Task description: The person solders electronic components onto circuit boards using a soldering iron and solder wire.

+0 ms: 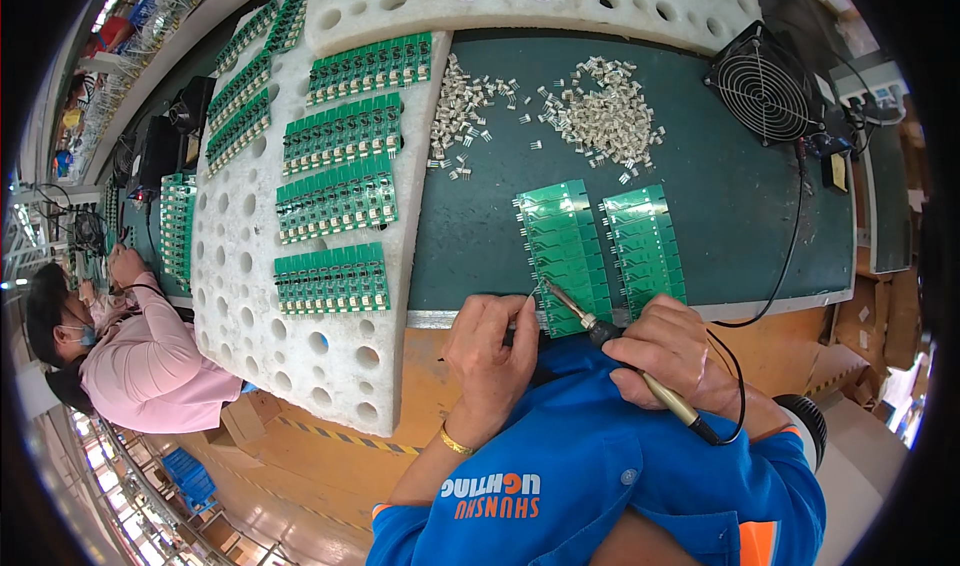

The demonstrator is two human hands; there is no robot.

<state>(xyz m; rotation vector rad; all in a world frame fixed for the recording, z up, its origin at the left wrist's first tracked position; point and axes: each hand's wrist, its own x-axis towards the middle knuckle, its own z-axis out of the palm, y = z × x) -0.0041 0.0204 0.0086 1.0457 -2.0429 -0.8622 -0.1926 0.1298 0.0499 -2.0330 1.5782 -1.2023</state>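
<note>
A: Hands?
B: Right hand [660,351] is closed around the iron [603,333]. Left hand [493,341] is curled, looks like a pinch on thin wire [534,290]; fingertips partly hidden.
A: Work?
B: Left board [563,251], flat on the bench [470,236], near end right at the front edge. Can't tell if it overhangs. Iron tip is over its left side, by the near end. Contact too small to confirm.
A: Doing it well?
B: I'd heat pad and pin together, feed wire into the joint, not onto the tip. Wire off first, then iron. Short dwell. Keep left fingers clear of the tip, they're near it. Nothing visibly clamps the board, so go light or it may skid.
A: Room?
B: Right board [645,246] is just beside, narrow gap; lift before crossing. Foam tray [345,376] bounds the left, connector pile [605,111] sits beyond the boards. Best open bench: right of the right board, up to the fan [762,96].
A: Snags?
B: Cord [741,396] loops by the right forearm. Leave slack, keep it off the edge.
</note>
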